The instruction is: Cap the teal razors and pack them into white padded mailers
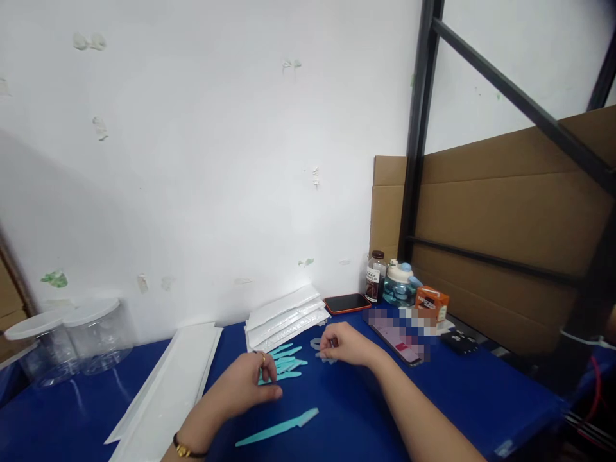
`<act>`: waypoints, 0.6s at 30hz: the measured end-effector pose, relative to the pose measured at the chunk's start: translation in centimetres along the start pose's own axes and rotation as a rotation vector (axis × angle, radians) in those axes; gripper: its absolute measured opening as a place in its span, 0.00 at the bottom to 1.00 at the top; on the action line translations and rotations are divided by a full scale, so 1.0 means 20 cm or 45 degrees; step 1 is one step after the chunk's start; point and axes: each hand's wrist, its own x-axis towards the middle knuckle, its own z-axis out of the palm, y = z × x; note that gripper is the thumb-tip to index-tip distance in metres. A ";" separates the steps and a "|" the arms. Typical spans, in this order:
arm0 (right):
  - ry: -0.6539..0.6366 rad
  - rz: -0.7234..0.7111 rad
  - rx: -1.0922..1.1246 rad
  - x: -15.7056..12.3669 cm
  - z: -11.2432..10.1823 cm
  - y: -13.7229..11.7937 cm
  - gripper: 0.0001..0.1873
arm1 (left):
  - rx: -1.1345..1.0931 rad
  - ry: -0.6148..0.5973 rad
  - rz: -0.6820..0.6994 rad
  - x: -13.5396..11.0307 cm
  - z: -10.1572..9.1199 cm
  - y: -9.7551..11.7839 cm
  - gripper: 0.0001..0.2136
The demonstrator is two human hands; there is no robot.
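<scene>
1. The blue table (pixel 457 398) spreads to the right of the right hand (pixel 339 342) as far as its right edge, and its surface also shows between both hands
2. Far ahead of the hands, the white wall (pixel 192 160) bounds the table at the back
3. The left hand (pixel 248 385) is half open, thumb apart from the curled fingers, at the near left side of the turquoise tools (pixel 291 367), which lie in a heap
4. A single turquoise tool (pixel 278 428) lies nearer to the person than the left hand, apart from it
5. The right hand has its fingers bent together, just beside the small transparent pieces (pixel 316 344)
6. Left of the left hand lie long white envelopes (pixel 183 372); ahead of both hands, a stack of white packets (pixel 283 314) and a dark phone (pixel 347 303) limit the reach
7. Right of the right hand is a lit phone (pixel 395 338), partly pixelated
8. The left fingers hide some of the heap; whether either hand grips something, I cannot tell
</scene>
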 end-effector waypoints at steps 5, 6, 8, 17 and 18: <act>-0.570 -0.039 0.152 -0.03 0.09 -0.11 0.20 | -0.020 -0.291 0.001 -0.03 0.11 0.07 0.13; -0.620 -0.039 0.150 -0.03 0.11 -0.12 0.21 | -0.032 -0.317 -0.002 -0.02 0.13 0.07 0.11; -0.636 -0.047 0.140 -0.02 0.15 -0.14 0.18 | -0.039 -0.298 0.005 0.00 0.14 0.07 0.08; -0.415 0.000 0.143 -0.02 0.03 -0.10 0.09 | 0.051 -0.054 -0.018 0.03 0.05 0.02 0.07; -0.311 0.009 0.154 -0.02 0.01 -0.07 0.08 | 0.031 -0.031 -0.024 0.03 0.04 0.00 0.08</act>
